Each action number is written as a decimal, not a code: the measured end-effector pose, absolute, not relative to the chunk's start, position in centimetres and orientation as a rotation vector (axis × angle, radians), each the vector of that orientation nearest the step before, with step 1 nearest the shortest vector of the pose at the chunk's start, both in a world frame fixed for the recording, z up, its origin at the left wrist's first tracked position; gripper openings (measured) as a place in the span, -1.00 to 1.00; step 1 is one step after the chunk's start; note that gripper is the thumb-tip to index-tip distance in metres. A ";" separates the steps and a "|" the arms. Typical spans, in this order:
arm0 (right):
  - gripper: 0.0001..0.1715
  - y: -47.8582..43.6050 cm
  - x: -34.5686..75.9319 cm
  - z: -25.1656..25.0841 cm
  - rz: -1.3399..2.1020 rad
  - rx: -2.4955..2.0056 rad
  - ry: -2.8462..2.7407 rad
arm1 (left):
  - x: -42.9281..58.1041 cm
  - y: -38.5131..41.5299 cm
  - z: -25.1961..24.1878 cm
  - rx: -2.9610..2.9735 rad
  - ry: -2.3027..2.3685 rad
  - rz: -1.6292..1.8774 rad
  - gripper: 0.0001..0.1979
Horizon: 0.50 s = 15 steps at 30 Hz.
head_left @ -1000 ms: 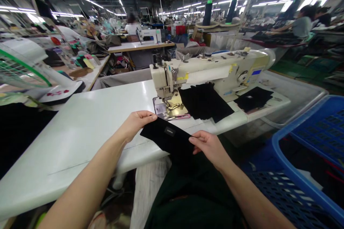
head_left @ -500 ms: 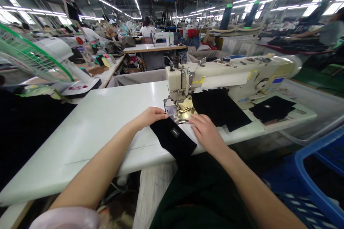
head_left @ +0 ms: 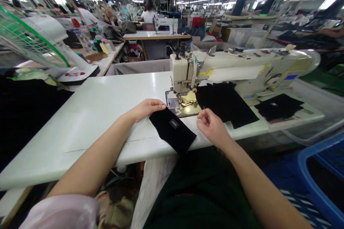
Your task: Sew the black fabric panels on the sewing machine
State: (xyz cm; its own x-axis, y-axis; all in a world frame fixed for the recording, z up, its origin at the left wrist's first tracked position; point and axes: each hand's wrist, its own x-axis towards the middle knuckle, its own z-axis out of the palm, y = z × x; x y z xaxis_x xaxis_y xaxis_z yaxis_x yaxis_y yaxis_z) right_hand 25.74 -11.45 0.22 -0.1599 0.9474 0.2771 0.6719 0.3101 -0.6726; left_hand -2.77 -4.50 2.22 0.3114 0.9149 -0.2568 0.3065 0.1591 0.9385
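My left hand (head_left: pixel 150 109) pinches the upper left corner of a black fabric piece (head_left: pixel 168 134) with a small label (head_left: pixel 174 123) on it. The fabric lies on the white table and reaches over its front edge. My right hand (head_left: pixel 212 125) is closed just right of the fabric, apart from it. A thin dark tool (head_left: pixel 204 107) pokes up from its fingers; the rest is hidden in the hand. Behind both hands stands a sewing machine (head_left: pixel 185 71), its needle area over a metal plate (head_left: pixel 190 111). No fabric lies under the needle.
More black fabric pieces (head_left: pixel 225 105) lie under the machine arm, and another labelled piece (head_left: pixel 279 107) sits at the right. A blue basket (head_left: pixel 303 164) stands low at the right. A fan (head_left: pixel 51 32) is on the left, thread cones (head_left: pixel 242 0) at the back.
My right hand has drawn back from the metal plate, its fingers now curled around the thin tool. My left hand still holds the fabric corner. The camera view has shifted slightly.
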 end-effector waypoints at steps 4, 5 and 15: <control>-0.65 -13.4 25.9 0.1 0.742 -1.464 -1.835 | -2.6 -4.4 2.0 1.344 1.214 0.665 -0.60; -0.67 -13.7 25.8 0.0 0.763 -1.467 -1.830 | -2.6 -4.5 2.0 1.327 1.208 0.666 -0.60; -0.64 -15.1 24.5 -0.9 0.955 -1.574 -1.596 | -2.4 -5.6 2.5 1.222 1.143 0.730 -0.63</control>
